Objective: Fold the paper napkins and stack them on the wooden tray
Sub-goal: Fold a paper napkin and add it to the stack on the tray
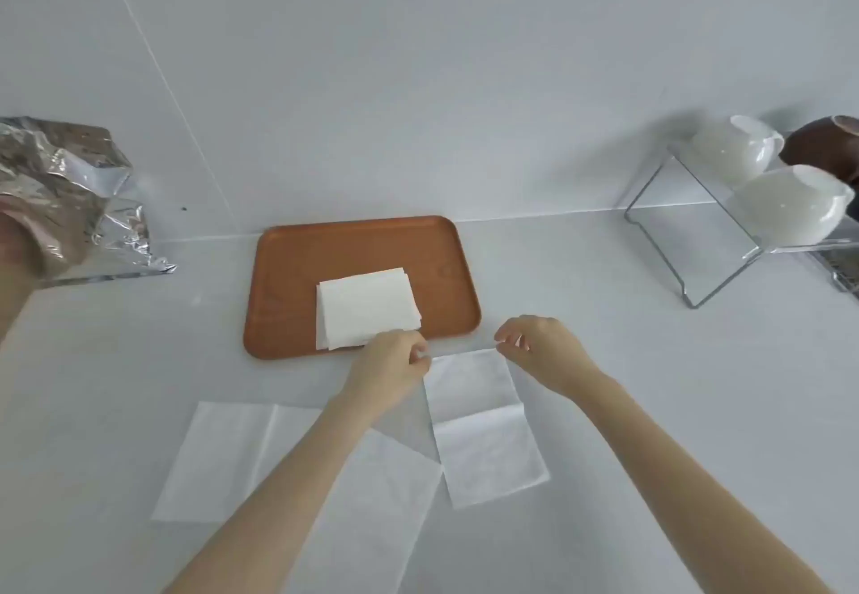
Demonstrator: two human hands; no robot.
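My hands, left and right, pinch the napkin's far corners; its long axis runs toward frame bottom, the tray just above-left.

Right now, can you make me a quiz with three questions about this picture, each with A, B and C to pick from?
1. Where is the stack of folded white paper napkins?
A. on the brown wooden tray
B. in the clear rack
C. on the foil bag

2. How many white bowls sit tipped on the clear plastic rack?
A. none
B. two
C. five

3. What are the left hand and the right hand doing?
A. lifting the tray
B. resting flat on the counter
C. each pinching a far corner of the half-folded white napkin

Answers:
1 A, the stack lies on the tray's near half.
2 B, two white bowls show there, beside a brown one.
3 C, both grips meet the napkin's far edge.
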